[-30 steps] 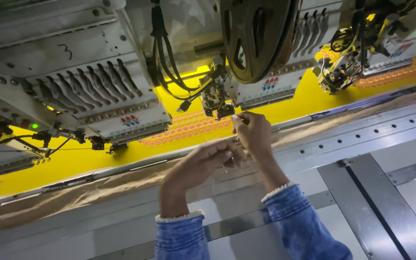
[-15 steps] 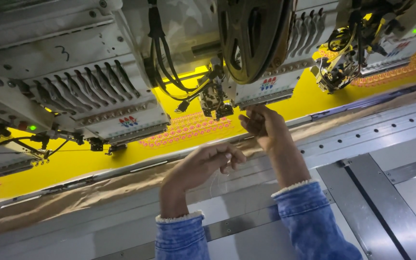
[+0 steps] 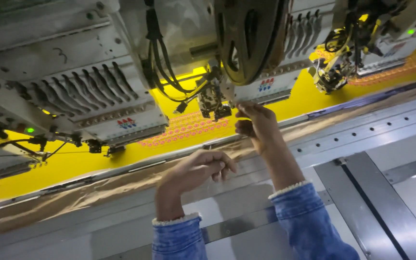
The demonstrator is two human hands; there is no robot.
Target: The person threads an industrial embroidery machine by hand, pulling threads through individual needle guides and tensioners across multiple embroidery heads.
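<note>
At frame centre we see our right hand (image 3: pixel 255 126) pinching what looks like thread below the needle assembly (image 3: pixel 214 101), our left hand (image 3: pixel 199 169) curled lower down, and only part of the yellow fabric (image 3: pixel 179 130) stitched with pink motifs.

Above: embroidery heads (image 3: pixel 87 96) hang low over the yellow fabric (image 3: pixel 73 163), leaving only a shallow gap beneath them.
Centre: the needle assembly (image 3: pixel 213 98) with black cables (image 3: pixel 162 62) and a dark reel (image 3: pixel 246 38) crowds the space right by the right hand (image 3: pixel 256 125).
Between heads: a lit opening over the fabric, partly crossed by cables.
Right: another cluster of wires (image 3: pixel 338 58) blocks that side.
Near side: the grey metal desk (image 3: pixel 376 130) lies open; the left hand (image 3: pixel 196 171) hovers over its edge, beside the brown backing strip (image 3: pixel 97 190).
</note>
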